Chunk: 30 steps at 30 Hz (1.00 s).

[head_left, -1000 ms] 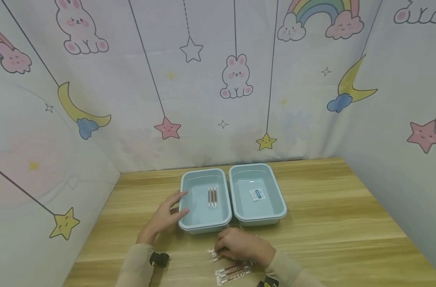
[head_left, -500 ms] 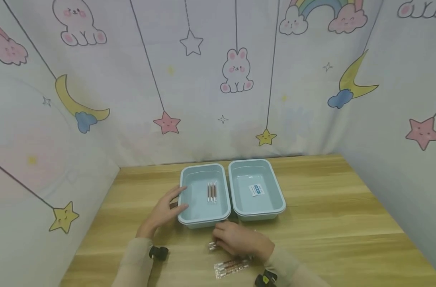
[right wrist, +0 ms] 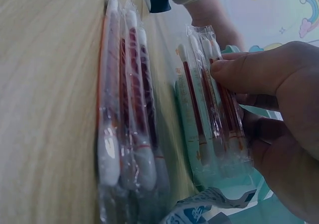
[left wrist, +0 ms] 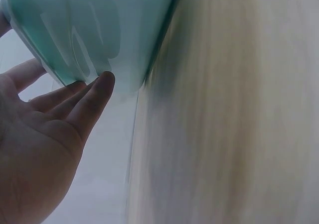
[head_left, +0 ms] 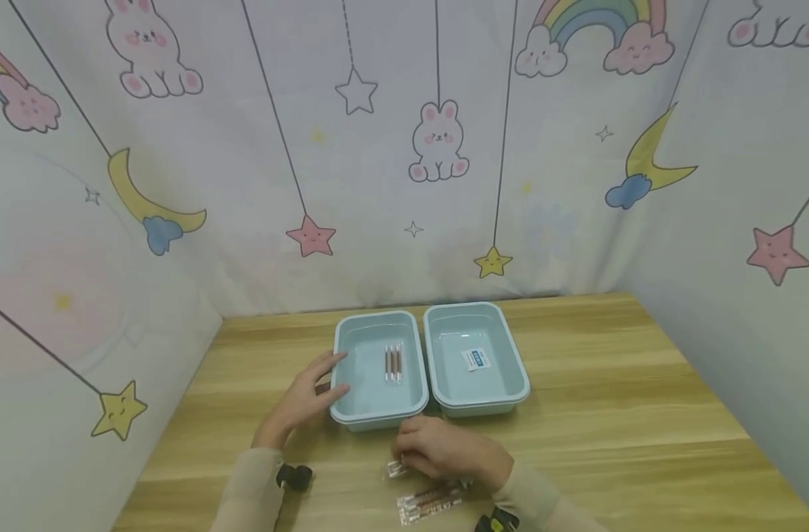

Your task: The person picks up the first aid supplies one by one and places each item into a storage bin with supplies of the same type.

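My left hand (head_left: 304,395) holds the left edge of the left blue plastic tray (head_left: 379,423). Its thumb and a finger reach over the rim, while other fingers (left wrist: 92,102) lie against the outer wall. Inside that tray is a clear pack of brown-red cotton swabs (head_left: 393,363). Just in front of the trays, my right hand (head_left: 444,447) pinches another clear pack of liquid-filled cotton swabs (right wrist: 207,99) between thumb and fingers. A further pack of swabs (head_left: 431,504) lies on the table below this hand. A crumpled blue-and-white sachet (right wrist: 202,206) shows beside it.
The right blue tray (head_left: 487,406) stands close beside the left one and has a small white-and-blue sachet (head_left: 476,360) in it. Both rest on a wood-grain table (head_left: 617,414). Printed cloth walls (head_left: 377,273) rise at the back and both sides.
The head view dips and comes back. My left hand stays on the tray's edge, and my right hand keeps its pack, shifting only slightly left in front of the trays.
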Motion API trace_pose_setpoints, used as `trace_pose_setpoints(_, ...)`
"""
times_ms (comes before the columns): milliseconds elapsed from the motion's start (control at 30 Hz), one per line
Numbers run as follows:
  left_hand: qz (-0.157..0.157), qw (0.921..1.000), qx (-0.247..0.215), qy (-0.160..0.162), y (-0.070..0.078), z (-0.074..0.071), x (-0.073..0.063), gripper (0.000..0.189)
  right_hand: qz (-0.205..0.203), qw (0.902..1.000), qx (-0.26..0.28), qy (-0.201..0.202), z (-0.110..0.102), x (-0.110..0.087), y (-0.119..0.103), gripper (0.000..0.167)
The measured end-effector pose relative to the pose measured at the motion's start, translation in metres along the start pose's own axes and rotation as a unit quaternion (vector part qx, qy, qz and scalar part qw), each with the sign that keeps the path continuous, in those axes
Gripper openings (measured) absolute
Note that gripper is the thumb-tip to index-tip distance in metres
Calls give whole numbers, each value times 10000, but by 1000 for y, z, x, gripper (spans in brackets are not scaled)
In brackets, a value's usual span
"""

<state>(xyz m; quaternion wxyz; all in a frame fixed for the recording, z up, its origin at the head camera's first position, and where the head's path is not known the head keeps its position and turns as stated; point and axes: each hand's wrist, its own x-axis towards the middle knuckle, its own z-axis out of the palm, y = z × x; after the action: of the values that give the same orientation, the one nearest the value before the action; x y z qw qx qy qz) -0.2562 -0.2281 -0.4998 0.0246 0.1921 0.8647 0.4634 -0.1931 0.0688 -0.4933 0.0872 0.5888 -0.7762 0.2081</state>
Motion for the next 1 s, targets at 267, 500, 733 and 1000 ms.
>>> trace_pose_setpoints(267, -129, 9999, -34, 11, 1, 1, -2, 62, 110, 9991, 407, 10, 2, -2, 3, 5)
trace_pose_setpoints(500, -180, 9998, -57, -10, 3, 0, -2, 62, 51, 9960, 867, 220, -2, 0, 3, 8)
trace_pose_setpoints(733, -165, 9999, -13, 24, 3, 0, -2, 62, -30, 9901, 1313, 489, -11, 4, -2, 9)
trace_pose_setpoints(1000, -74, 9999, -135, -13, 1, 0, -2, 64, 37, 9810, 1744, 853, -27, 10, -14, 7)
